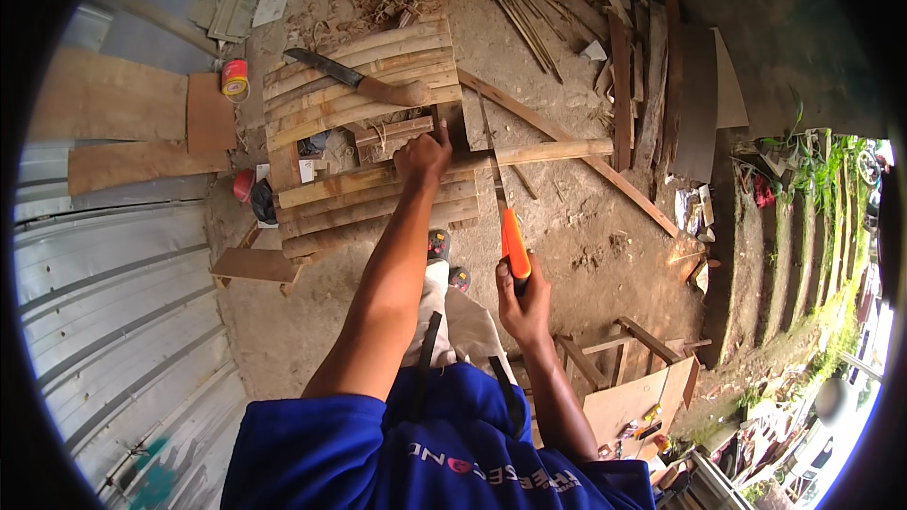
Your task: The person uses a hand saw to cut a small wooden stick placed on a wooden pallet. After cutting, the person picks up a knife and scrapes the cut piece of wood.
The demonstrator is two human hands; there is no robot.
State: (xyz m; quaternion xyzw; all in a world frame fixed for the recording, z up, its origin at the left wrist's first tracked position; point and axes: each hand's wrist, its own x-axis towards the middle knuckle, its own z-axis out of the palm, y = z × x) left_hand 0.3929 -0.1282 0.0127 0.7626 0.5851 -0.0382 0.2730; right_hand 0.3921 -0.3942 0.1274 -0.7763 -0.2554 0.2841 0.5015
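My right hand [524, 300] is wrapped round the orange and black handle of a handsaw [513, 241]. The thin saw blade points away from me and crosses a long bamboo slat [557, 151], just past the right edge of a low slatted bamboo bench [378, 212]. My left hand [423, 159] is closed over the same slat on the bench, left of the blade; its thumb side faces up and the fingers' undersides are hidden. A machete [354, 77] with a wooden handle lies on the far slats. Between the near and far slats is a gap with short wood pieces [392, 132].
A long plank [567, 151] lies slantwise on the dirt floor at right. Thin sticks [515, 5] and stacked boards [652, 85] lie beyond. At left are a yellow-red can [234, 78] and metal sheeting [104, 293]. A wooden frame [633, 368] stands close by my right elbow.
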